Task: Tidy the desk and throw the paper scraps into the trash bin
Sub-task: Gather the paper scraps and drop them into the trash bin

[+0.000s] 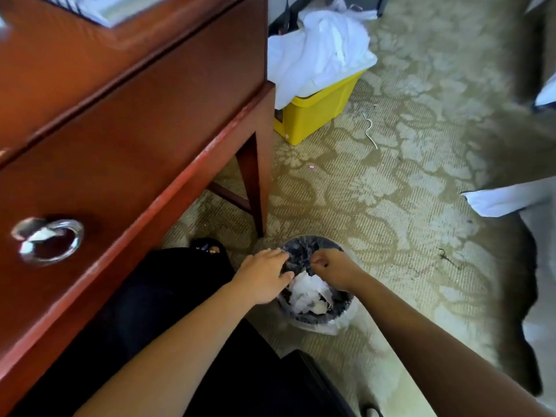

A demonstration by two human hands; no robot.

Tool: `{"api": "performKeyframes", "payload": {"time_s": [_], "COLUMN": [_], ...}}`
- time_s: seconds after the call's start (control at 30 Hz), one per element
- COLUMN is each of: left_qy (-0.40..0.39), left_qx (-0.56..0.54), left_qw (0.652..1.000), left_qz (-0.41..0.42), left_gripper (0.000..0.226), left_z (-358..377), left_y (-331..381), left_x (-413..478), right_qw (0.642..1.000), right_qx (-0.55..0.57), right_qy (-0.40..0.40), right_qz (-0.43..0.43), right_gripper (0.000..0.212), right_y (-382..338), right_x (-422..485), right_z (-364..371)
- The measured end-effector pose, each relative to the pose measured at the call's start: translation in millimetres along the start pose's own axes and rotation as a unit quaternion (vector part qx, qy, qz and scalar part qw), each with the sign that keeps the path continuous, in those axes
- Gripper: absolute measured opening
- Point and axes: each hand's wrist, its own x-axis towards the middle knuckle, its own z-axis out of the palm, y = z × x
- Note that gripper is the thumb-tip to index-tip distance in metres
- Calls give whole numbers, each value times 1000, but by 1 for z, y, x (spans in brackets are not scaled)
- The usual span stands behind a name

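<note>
A reddish wooden desk [120, 115] with a metal ring handle [48, 240] on its drawer fills the left side, standing on patterned carpet [391, 191]. Behind the desk leg, a yellow tub [313, 118] overflows with crumpled white cloth [319, 49]. Near the person's knee a small round trash bin [343, 308] with a clear plastic liner [319, 326] holds white paper scraps [307, 293]. The left hand [264, 278] rests on the bin's near-left rim, fingers fairly straight and close together. The right hand [334, 267] has its fingers curled tight, pinching the liner at the rim. A tiny pink bit [311, 166] lies on the carpet.
</note>
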Motion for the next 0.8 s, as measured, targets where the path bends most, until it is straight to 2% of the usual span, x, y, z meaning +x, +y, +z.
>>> {"api": "performKeyframes", "payload": {"time_s": [0.13,0.27,0.37,0.43,0.6,0.7,0.8], "left_qy": [63,172,212,256,391,427,435], "left_qx": [9,40,109,122,102,111,103], "left_qw": [998,982,967,955,910,896,894], "left_qz": [8,62,85,93,91,56,6], "left_gripper": [58,57,55,54,54,54,53], "left_z": [-40,-73,-92,-106,-141,-153,-157], "left_y": [-11,-14,-10,-8,-17,-34,-57], "left_x": [-57,-133,-189,-225,-301,-332,-353], "right_qw": [995,971,946,923,869,842,830], "right_qx": [-52,-166,-225,-247,-202,-183,-172], "right_qy": [4,18,62,124,286,318,319], "right_qz": [-79,-169,-225,-267,-349,-395,-424], "right_gripper": [18,22,25,23,19,17,18], "right_y": [-47,-109,-151,-181,-249,-284,-317], "right_x": [-26,-64,-94,-119,-166,-174,-167], "right_z": [-17,-37,-54,-63,-72,-66,-56]}}
